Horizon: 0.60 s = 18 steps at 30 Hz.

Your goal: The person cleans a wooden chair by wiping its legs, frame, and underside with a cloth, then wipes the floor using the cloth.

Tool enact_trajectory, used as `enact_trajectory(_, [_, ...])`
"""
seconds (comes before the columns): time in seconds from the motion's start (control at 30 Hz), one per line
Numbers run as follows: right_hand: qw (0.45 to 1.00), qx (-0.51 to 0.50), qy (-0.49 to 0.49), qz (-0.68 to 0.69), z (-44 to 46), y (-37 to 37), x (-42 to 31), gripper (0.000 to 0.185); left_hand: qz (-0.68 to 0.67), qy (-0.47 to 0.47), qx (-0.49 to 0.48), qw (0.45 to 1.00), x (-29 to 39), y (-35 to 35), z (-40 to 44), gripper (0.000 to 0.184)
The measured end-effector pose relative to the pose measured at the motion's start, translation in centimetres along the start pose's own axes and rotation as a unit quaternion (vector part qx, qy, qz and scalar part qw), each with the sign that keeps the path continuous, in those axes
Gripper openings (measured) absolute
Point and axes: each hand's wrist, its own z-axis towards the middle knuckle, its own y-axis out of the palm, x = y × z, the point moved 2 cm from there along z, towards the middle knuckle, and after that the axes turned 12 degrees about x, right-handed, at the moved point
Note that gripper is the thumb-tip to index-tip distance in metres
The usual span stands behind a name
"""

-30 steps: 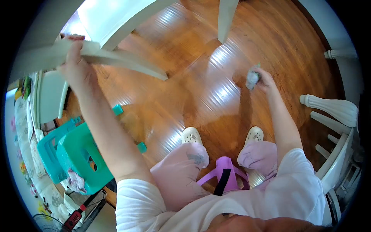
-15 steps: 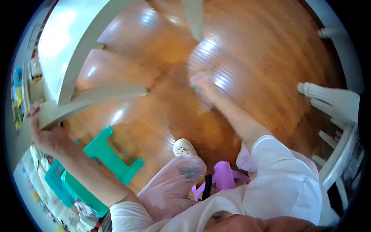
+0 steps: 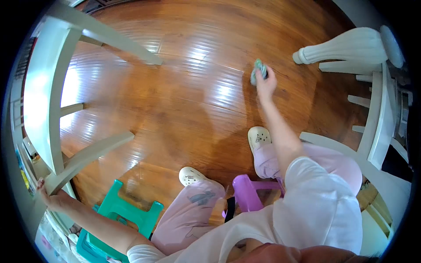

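My right hand reaches forward, closed round a crumpled green-and-white cloth at the wooden floor. Whether the cloth presses on the boards I cannot make out. Out at the far left, my left hand has its fingers curled round a white chair, close to where one leg joins it. This chair's legs point inward over the floor, so it looks tipped.
Beside my left forearm stands a green plastic stool. A purple stool is between my legs. White furniture with a turned leg fills the right side. My cream clogs rest on the floor.
My view has shifted. My right hand has moved forward and to the right with the cloth, and the cloth shows more clearly. My left hand keeps its hold on the chair.
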Motion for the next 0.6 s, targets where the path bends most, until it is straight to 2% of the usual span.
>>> enact_trajectory(0.03, [1.0,0.004,0.004,-0.004,1.2,0.0,1.6,0.034,-0.008,-0.011,0.013,1.0,-0.1,-0.2,0.4,0.015])
enact_trajectory(0.07, [0.975,-0.046,-0.155,-0.15,1.9,0.2,3.4,0.036,-0.007,-0.014,0.007,1.0,-0.4,-0.8,1.1,0.015])
enact_trajectory(0.1, [0.903,-0.094,-0.305,-0.288,2.1,0.1,4.5,0.039,-0.002,-0.007,-0.005,1.0,-0.7,-1.5,2.0,0.015])
enact_trajectory(0.13, [0.894,-0.073,-0.322,-0.303,-0.6,0.5,3.5,0.043,0.001,0.004,-0.015,1.0,-1.0,-1.8,2.4,0.015])
enact_trajectory(0.17, [0.916,-0.12,-0.295,-0.245,-2.8,1.0,3.9,0.044,-0.031,-0.007,-0.017,0.999,-0.9,-1.6,1.9,0.015])
enact_trajectory(0.2, [0.916,-0.188,-0.273,-0.226,-5.1,1.1,3.3,0.046,-0.033,-0.008,-0.021,0.999,-1.0,-1.9,2.1,0.015])
enact_trajectory(0.23, [0.913,-0.214,-0.278,-0.207,-7.4,0.9,2.8,0.047,-0.033,-0.012,-0.024,0.999,-1.5,-2.4,2.7,0.014])
enact_trajectory(0.3, [0.915,-0.329,-0.213,-0.093,-9.4,0.4,3.0,0.047,-0.038,-0.021,-0.03,0.999,-1.6,-2.2,2.8,0.013])
enact_trajectory(0.33, [0.917,-0.324,-0.212,-0.097,-9.1,-0.1,2.2,0.047,-0.021,-0.011,-0.009,1.0,-1.4,-1.9,2.6,0.013])
enact_trajectory(0.4, [0.97,-0.131,-0.196,-0.049,-7.5,-2.3,-1.6,0.044,0.002,-0.008,0.008,1.0,-1.1,-1.6,2.1,0.013])
enact_trajectory(0.47, [0.988,0.043,-0.151,0.004,-2.9,-5.7,-3.6,0.041,0.018,0.031,0.013,0.999,-0.5,-1.0,2.0,0.014])
enact_trajectory(0.5, [0.962,0.133,-0.233,-0.055,-0.2,-7.8,-3.1,0.041,0.049,0.062,0.005,0.997,-0.5,-1.0,2.1,0.013])
enact_trajectory(0.53, [0.945,0.193,-0.241,-0.11,2.3,-9.9,-2.2,0.043,0.049,0.058,0.002,0.997,-0.4,-0.7,1.9,0.013])
enact_trajectory(0.57, [0.931,0.24,-0.185,-0.204,4.1,-11.8,-0.8,0.043,0.039,0.052,0.009,0.998,-0.1,-0.2,1.3,0.013])
enact_trajectory(0.6, [0.892,0.268,-0.205,-0.3,5.6,-13.6,2.3,0.042,0.035,0.049,0.005,0.998,-0.2,-0.4,1.6,0.013])
